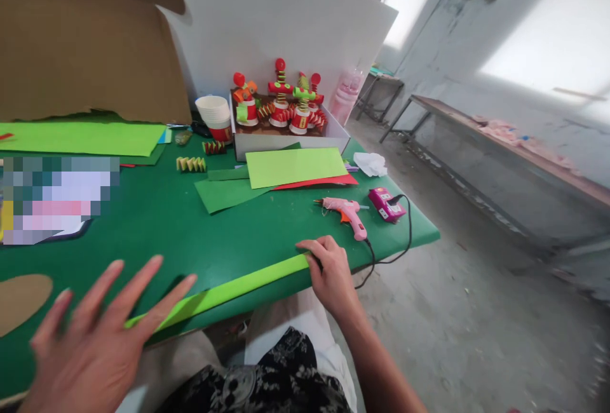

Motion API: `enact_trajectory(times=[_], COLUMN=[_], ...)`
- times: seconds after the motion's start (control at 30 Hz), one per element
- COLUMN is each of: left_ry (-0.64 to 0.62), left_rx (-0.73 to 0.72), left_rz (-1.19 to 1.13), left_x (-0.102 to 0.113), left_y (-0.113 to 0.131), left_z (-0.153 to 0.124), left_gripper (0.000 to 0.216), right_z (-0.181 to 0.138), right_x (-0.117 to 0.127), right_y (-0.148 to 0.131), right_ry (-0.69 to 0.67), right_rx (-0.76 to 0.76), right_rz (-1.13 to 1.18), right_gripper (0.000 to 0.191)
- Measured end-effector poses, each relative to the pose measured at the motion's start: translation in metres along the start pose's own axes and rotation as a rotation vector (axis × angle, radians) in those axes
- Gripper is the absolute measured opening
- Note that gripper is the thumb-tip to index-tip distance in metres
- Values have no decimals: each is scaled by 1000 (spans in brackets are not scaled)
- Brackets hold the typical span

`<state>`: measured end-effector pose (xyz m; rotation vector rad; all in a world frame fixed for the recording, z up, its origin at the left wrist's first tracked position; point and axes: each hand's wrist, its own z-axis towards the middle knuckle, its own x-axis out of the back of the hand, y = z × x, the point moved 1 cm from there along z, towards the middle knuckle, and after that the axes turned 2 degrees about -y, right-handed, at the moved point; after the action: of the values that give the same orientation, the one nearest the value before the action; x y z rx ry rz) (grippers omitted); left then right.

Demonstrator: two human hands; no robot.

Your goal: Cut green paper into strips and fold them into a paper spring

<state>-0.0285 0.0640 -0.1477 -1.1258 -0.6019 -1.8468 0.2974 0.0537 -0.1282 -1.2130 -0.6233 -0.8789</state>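
Note:
A long lime-green paper strip [238,287] lies along the near edge of the green table [157,216]. My left hand [102,330] is over the strip's left end, fingers spread wide and the thumb across the paper. At the other end, my right hand [331,270] has its fingers bent round the strip's tip, pinching it near the table edge. Beyond the right hand rests a pink glue gun [347,211] on its side, its nozzle pointing left. Its black cord runs down past the table edge.
A white box [290,144] holds several red paper-cup figures [281,98]; stacked cups [214,117] stand beside it. Green paper sheets [298,168], folded paper springs [190,164], a magenta power box [387,204] and crumpled tissue [370,164] lie around. Brown cardboard [23,298] is at left.

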Motion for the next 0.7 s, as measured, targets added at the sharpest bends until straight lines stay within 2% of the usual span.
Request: enact_trajectory(times=[0.1,0.3,0.5,0.7], left_ry=[-147,-169,-236,-358], left_rx=[-122,-255,-301,-287], left_rz=[-49,40,97,118], left_x=[12,14,13,12], left_y=[18,22,21,19], left_z=[15,23,27,31], left_gripper=[92,89,74,78], right_z=[2,5,6,7], right_x=[0,-3,-2,0], right_y=[4,13,11,14], right_ry=[-7,-24,-25,-38], right_rx=[38,74,75,77], right_rz=[9,-7,-26,-54], right_gripper=[35,34,35,34])
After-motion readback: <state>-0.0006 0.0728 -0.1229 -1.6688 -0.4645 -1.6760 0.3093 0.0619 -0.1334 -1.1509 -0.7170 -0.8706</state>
